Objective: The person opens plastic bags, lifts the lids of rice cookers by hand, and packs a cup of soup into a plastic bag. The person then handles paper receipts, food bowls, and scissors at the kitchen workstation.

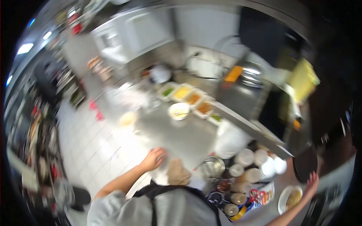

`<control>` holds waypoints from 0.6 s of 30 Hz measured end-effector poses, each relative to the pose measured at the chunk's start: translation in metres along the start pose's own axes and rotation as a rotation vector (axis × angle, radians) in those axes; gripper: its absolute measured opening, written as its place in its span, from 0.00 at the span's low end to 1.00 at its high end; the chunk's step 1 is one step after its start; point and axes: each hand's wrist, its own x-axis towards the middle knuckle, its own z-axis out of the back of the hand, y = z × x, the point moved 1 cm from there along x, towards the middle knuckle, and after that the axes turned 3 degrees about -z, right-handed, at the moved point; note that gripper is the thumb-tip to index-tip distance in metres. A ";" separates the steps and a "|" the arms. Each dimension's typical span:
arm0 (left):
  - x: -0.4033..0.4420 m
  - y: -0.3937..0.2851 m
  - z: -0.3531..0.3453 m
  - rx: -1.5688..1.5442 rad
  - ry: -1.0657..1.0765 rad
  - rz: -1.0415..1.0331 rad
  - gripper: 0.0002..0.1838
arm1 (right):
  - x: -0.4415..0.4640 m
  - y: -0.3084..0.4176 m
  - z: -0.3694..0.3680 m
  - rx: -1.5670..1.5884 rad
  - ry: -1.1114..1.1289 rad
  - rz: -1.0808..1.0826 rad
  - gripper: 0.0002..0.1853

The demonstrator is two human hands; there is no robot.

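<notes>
My left hand [154, 159] is over the near edge of the steel counter [173, 135], its fingers loosely bent and apart from the thumb, with nothing visible in it. Beside it lies a brown cloth [178, 172]. Far to the right, my right hand [312, 184] reaches out with fingers spread, near a dark round pan-like thing [305, 164]. A white plate [282, 201] holding yellowish food [294, 197] lies left of that forearm. Whether the right hand touches anything is unclear. The picture is blurred by motion.
Along the counter's back stand several trays of chopped ingredients [194, 99] and a white bowl [179, 111]. A steel pot [213, 167], a white plastic bag [230, 139] and several jars [245, 157] crowd the right. Tiled floor [90, 147] and shelving lie left.
</notes>
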 end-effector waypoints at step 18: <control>0.031 0.158 0.254 0.324 -0.936 -0.018 0.36 | -0.290 0.110 -0.450 0.339 1.610 -0.282 0.38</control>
